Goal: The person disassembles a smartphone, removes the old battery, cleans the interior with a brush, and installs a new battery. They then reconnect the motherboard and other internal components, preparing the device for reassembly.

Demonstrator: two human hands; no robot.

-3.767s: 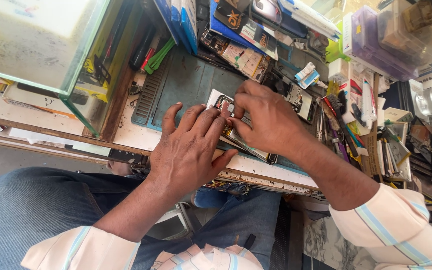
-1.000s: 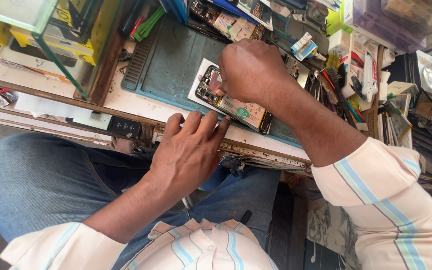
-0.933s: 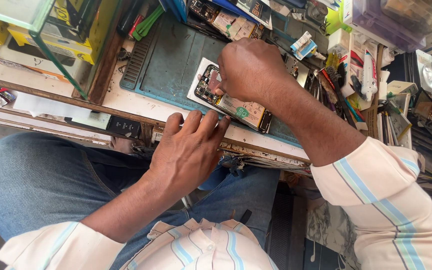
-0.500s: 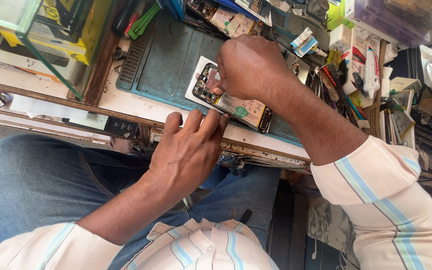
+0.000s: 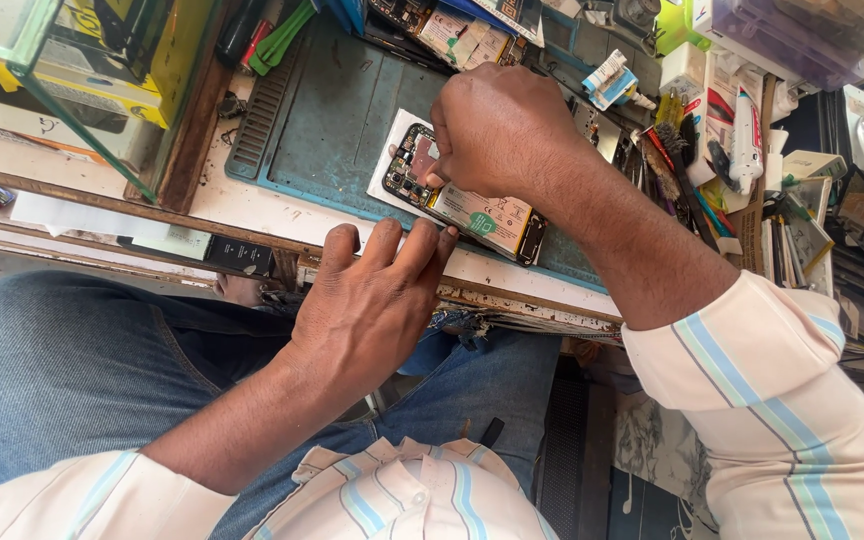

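Fingers of the right hand (image 5: 502,130) are curling down over the upper part of the opened phone (image 5: 467,200), which is lying on the blue-green work mat (image 5: 322,130) near the front edge of the bench; the fist is hiding the fingertips, so I cannot tell if they are pinching something. The left hand (image 5: 372,300) is resting flat on the bench edge, its fingers (image 5: 417,245) spreading just beside the phone and holding nothing. Part of the phone's board is lying hidden under the right hand. Tools and boxes (image 5: 712,130) behind are crowding together, hard to make out.
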